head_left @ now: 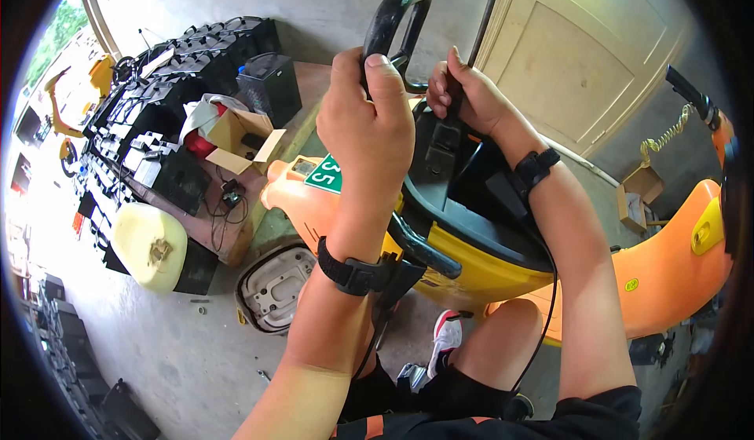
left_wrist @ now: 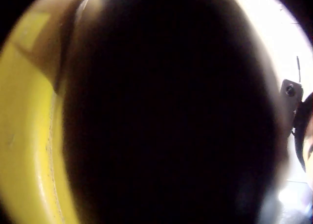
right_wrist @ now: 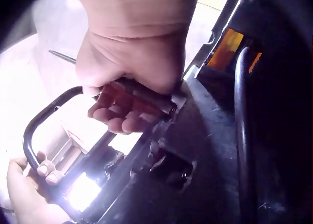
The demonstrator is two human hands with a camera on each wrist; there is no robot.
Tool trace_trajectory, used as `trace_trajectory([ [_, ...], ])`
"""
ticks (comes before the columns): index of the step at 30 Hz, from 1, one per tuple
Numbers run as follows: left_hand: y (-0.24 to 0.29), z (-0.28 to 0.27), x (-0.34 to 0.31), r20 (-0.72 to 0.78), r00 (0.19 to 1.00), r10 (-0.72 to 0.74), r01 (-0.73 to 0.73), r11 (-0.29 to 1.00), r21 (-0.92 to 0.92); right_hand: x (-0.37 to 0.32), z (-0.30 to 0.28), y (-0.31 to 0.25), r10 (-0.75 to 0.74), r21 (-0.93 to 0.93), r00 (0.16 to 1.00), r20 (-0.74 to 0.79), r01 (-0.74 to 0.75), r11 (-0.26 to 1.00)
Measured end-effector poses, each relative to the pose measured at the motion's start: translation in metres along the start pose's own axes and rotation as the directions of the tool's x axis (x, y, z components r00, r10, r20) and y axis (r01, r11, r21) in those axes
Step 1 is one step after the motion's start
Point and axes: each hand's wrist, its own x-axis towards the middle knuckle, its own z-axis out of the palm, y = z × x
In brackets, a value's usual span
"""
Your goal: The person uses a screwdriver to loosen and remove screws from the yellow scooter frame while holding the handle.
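Left hand (head_left: 365, 130) grips the black loop (head_left: 382, 18), fingers curled round its tube. Loop sits at 11 o'clock of the scooter's open bay (head_left: 479, 224), upright. Right hand (head_left: 479, 106) is at about 3 o'clock of the left, fingers closed round a dark handle (right_wrist: 146, 94); thin shaft (right_wrist: 62, 56) exits the fist at 10 o'clock in the right wrist view. Can't tell if the tip bears on anything. Bracket (head_left: 442, 153) just below the right hand. Seat base (head_left: 259, 283) on the floor at 8 o'clock of the bay.

Risks, my read: if the loop is loose and the left grip slackens, it could tip into the right knuckles. Hard push on the handle could slip and hit the rail or the other hand. Wrist cable (head_left: 554, 283) hangs by the bay edge, could snag if the right arm swings. Left wrist view mostly blocked, no help there.
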Motion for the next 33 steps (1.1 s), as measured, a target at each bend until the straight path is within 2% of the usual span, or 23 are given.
trace_trajectory([
  [1, 0.001, 0.000, 0.000, 0.003, 1.000, 0.001, -0.001, 1.000, -0.002, 0.000, -0.002, -0.001, 0.000, 0.001, 1.000, -0.002, 0.000, 1.000],
  [3, 0.001, -0.001, 0.000, 0.007, 1.000, 0.001, -0.001, 1.000, -0.003, 0.000, -0.007, -0.003, 0.100, -0.017, 0.993, 0.062, -0.099, 0.995],
  [7, -0.002, -0.001, 0.002, 0.003, 1.000, 0.014, -0.014, 1.000, 0.010, 0.005, -0.008, 0.000, 0.107, -0.011, 0.993, 0.051, -0.106, 0.994],
  [9, -0.002, 0.000, 0.002, -0.004, 1.000, 0.018, -0.018, 1.000, 0.011, 0.005, 0.004, 0.003, 0.037, 0.009, 0.979, -0.199, -0.036, 0.999],
  [10, -0.001, 0.000, 0.002, -0.003, 1.000, 0.011, -0.011, 1.000, 0.020, 0.005, 0.010, 0.004, 0.036, 0.005, 0.980, -0.194, -0.036, 0.999],
  [12, 0.002, -0.001, 0.002, -0.006, 1.000, 0.004, -0.004, 1.000, 0.030, 0.004, 0.021, 0.006, -0.074, -0.149, 0.920, -0.385, 0.017, 0.989],
  [13, 0.003, -0.002, 0.002, 0.003, 1.000, -0.012, 0.012, 1.000, 0.024, 0.005, 0.022, 0.007, -0.073, -0.151, 0.923, -0.379, 0.016, 0.988],
  [15, 0.007, -0.003, 0.002, 0.020, 0.999, -0.044, 0.044, 0.999, 0.006, 0.008, 0.022, 0.011, -0.114, -0.211, 0.856, -0.504, 0.006, 0.977],
  [16, 0.006, -0.003, 0.002, 0.013, 0.999, -0.045, 0.044, 0.999, 0.008, 0.011, 0.020, 0.015, -0.113, -0.212, 0.859, -0.499, 0.005, 0.977],
  [18, 0.003, -0.002, 0.002, -0.006, 1.000, 0.003, -0.003, 0.999, 0.045, 0.016, 0.017, 0.024, -0.309, -0.448, 0.736, -0.602, 0.009, 0.894],
  [19, 0.005, -0.002, 0.002, 0.004, 1.000, -0.021, 0.020, 0.999, 0.034, 0.017, 0.014, 0.027, -0.349, -0.514, 0.698, -0.626, -0.032, 0.857],
  [20, 0.004, -0.003, 0.002, -0.003, 1.000, -0.022, 0.022, 0.999, 0.034, 0.019, 0.016, 0.029, -0.349, -0.517, 0.702, -0.621, -0.032, 0.855],
  [22, 0.002, -0.003, 0.001, 0.009, 1.000, 0.021, -0.021, 0.996, 0.082, 0.021, 0.020, 0.033, -0.436, -0.561, 0.563, -0.703, -0.061, 0.825],
  [23, 0.000, -0.002, 0.001, -0.020, 0.998, 0.066, -0.063, 0.992, 0.107, 0.019, 0.026, 0.029, -0.470, -0.600, 0.533, -0.703, -0.090, 0.795],
  [24, 0.000, -0.002, 0.001, -0.027, 0.998, 0.065, -0.061, 0.992, 0.107, 0.019, 0.024, 0.028, -0.472, -0.604, 0.538, -0.699, -0.089, 0.792],
  [26, 0.002, -0.003, 0.001, 0.001, 1.000, 0.027, -0.027, 0.996, 0.084, 0.017, 0.024, 0.022, -0.334, -0.474, 0.627, -0.704, -0.066, 0.878],
  [27, 0.002, -0.003, 0.001, -0.004, 1.000, 0.027, -0.027, 0.996, 0.083, 0.009, 0.033, 0.010, -0.166, -0.264, 0.722, -0.672, -0.024, 0.964],
  [28, 0.003, -0.003, 0.002, 0.001, 1.000, 0.026, -0.026, 0.996, 0.088, 0.009, 0.030, 0.008, -0.168, -0.267, 0.724, -0.669, -0.023, 0.964],
  [30, 0.003, -0.003, 0.002, 0.005, 1.000, 0.024, -0.024, 0.995, 0.094, 0.003, 0.014, 0.004, -0.025, -0.141, 0.914, -0.404, -0.035, 0.989],
  [31, 0.002, -0.002, 0.002, 0.000, 1.000, 0.028, -0.028, 0.995, 0.091, 0.002, 0.007, 0.005, -0.021, -0.097, 0.946, -0.323, -0.011, 0.995],
  [32, 0.002, -0.002, 0.001, -0.004, 1.000, 0.030, -0.030, 0.996, 0.090, 0.002, 0.005, 0.006, -0.018, -0.096, 0.946, -0.324, -0.014, 0.995],
  [33, 0.002, -0.002, 0.001, -0.001, 1.000, 0.025, -0.025, 0.996, 0.091, 0.001, 0.004, 0.008, -0.071, -0.101, 0.954, -0.292, 0.043, 0.994],
])
